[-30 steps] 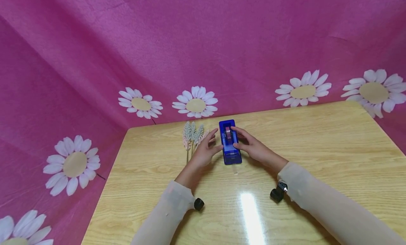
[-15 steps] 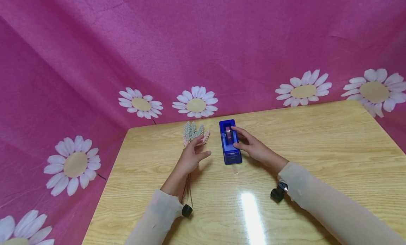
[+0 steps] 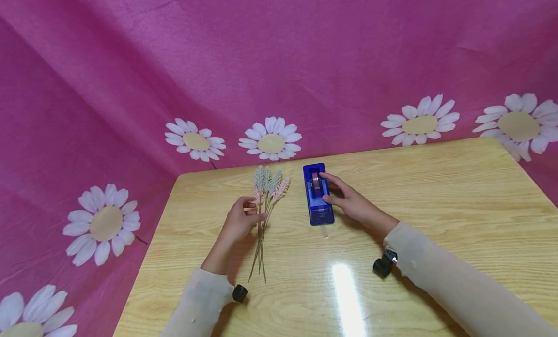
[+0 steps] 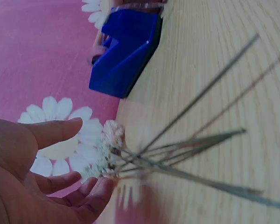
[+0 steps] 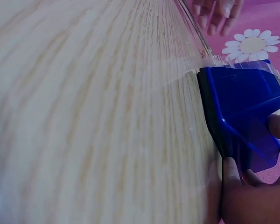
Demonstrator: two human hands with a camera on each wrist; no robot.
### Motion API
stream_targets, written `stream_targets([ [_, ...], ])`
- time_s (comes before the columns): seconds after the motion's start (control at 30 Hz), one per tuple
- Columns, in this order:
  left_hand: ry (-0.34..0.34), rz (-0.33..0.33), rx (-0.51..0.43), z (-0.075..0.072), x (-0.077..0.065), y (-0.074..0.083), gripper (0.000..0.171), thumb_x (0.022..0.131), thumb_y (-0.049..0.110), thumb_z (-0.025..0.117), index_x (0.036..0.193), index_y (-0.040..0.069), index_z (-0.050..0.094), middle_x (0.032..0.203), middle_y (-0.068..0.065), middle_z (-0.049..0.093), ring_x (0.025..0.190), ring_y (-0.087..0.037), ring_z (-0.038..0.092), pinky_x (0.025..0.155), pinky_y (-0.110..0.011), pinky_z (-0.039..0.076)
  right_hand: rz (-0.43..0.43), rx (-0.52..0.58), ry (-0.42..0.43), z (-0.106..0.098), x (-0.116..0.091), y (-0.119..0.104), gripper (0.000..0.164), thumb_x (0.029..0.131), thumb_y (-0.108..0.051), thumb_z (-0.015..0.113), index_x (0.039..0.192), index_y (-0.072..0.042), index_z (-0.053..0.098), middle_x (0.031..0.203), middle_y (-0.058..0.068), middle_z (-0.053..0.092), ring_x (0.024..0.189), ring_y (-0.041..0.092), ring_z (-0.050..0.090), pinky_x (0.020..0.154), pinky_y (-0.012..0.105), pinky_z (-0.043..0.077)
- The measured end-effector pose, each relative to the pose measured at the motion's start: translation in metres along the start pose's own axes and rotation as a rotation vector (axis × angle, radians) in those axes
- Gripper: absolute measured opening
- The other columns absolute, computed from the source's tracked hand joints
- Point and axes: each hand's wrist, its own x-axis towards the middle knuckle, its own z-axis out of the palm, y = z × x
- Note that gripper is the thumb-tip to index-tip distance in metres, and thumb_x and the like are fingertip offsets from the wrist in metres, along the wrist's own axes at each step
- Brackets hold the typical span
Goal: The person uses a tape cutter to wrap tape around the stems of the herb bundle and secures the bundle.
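A blue tape dispenser (image 3: 318, 194) stands on the table, a short strip of clear tape (image 3: 324, 231) hanging from its near end. My right hand (image 3: 355, 206) holds its right side, thumb and fingers bent against the body in the right wrist view. To the left lies a bunch of artificial flower stems (image 3: 263, 235) with pale green and pink heads (image 3: 268, 182), their thin stalks crossing. Beside the stalks hovers my left hand (image 3: 241, 220), thumb apart from loosely bent fingers, nothing between them. In the left wrist view it is close to the flower heads (image 4: 107, 149).
The wooden table (image 3: 436, 206) extends to the right and toward the front. A pink cloth backdrop (image 3: 279, 61) printed with white daisies rises behind and to the left. Light glares off the tabletop near the front.
My left hand has left the dispenser's left side and moved left and toward me, passing over the flower stems to their left side. My right hand stays at the dispenser.
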Motion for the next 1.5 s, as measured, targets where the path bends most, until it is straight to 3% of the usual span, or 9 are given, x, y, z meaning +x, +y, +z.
stream_targets([
  [0.23,-0.002,-0.082,0.01,-0.001,0.004,-0.009,0.068,0.088,0.008,0.08,0.143,-0.008,0.043,0.131,-0.025,0.056,0.117,-0.038,0.06,0.08,-0.038,0.06,0.008,0.018,-0.004,0.0,0.001,0.002,0.065,0.107,-0.016,0.057,0.165,-0.021,0.026,0.164,0.026,0.029,0.152,0.045,0.023,0.12,0.065,0.022],
  [0.37,-0.018,-0.094,0.014,0.0,0.006,-0.013,0.07,0.086,0.006,0.083,0.141,-0.008,0.043,0.124,-0.022,0.057,0.107,-0.031,0.061,0.076,-0.033,0.058,-0.01,0.022,0.003,0.001,0.002,0.004,0.065,0.107,-0.014,0.057,0.164,-0.019,0.028,0.163,0.026,0.031,0.152,0.045,0.025,0.121,0.063,0.022],
  [0.53,-0.051,-0.067,0.004,0.001,0.005,-0.018,0.071,0.085,0.006,0.084,0.141,-0.005,0.042,0.116,-0.015,0.055,0.098,-0.024,0.057,0.073,-0.029,0.053,-0.028,0.022,0.011,0.001,0.002,0.005,0.065,0.106,-0.011,0.057,0.164,-0.018,0.028,0.162,0.027,0.033,0.151,0.044,0.027,0.121,0.062,0.023],
  [0.7,-0.03,-0.033,0.002,0.005,0.003,-0.023,0.074,0.081,0.007,0.088,0.14,-0.001,0.044,0.112,-0.01,0.053,0.096,-0.021,0.052,0.076,-0.03,0.047,-0.007,0.014,0.012,0.0,0.001,0.004,0.065,0.107,-0.013,0.056,0.165,-0.022,0.027,0.162,0.026,0.032,0.152,0.044,0.026,0.121,0.062,0.023],
  [0.87,0.013,0.019,0.086,0.013,0.0,-0.027,0.077,0.077,0.006,0.091,0.139,-0.003,0.046,0.111,-0.01,0.054,0.096,-0.023,0.051,0.082,-0.035,0.046,-0.002,0.007,0.007,0.0,0.0,0.005,0.065,0.107,-0.014,0.056,0.165,-0.023,0.026,0.163,0.026,0.031,0.152,0.044,0.025,0.121,0.063,0.022],
  [1.0,0.052,0.068,0.151,0.017,-0.004,-0.027,0.069,0.078,0.0,0.088,0.135,-0.006,0.049,0.106,-0.011,0.055,0.095,-0.023,0.051,0.083,-0.036,0.045,0.0,0.002,0.007,0.0,0.0,0.004,0.065,0.107,-0.015,0.056,0.165,-0.023,0.026,0.163,0.026,0.031,0.152,0.045,0.025,0.121,0.063,0.021],
  [1.2,0.09,0.07,0.092,0.018,-0.004,-0.028,0.059,0.079,-0.012,0.081,0.131,-0.007,0.051,0.102,-0.009,0.054,0.089,-0.018,0.051,0.079,-0.031,0.046,0.004,-0.002,0.014,0.0,0.0,0.003,0.065,0.107,-0.015,0.056,0.165,-0.024,0.027,0.163,0.026,0.031,0.152,0.044,0.025,0.121,0.063,0.022],
  [1.5,0.123,0.053,0.024,0.018,-0.001,-0.034,0.045,0.082,-0.017,0.073,0.124,-0.009,0.057,0.1,-0.01,0.06,0.084,-0.015,0.052,0.072,-0.024,0.048,0.002,0.015,0.01,0.001,0.0,0.003,0.065,0.107,-0.014,0.056,0.165,-0.023,0.028,0.163,0.026,0.031,0.152,0.043,0.025,0.121,0.063,0.022],
])
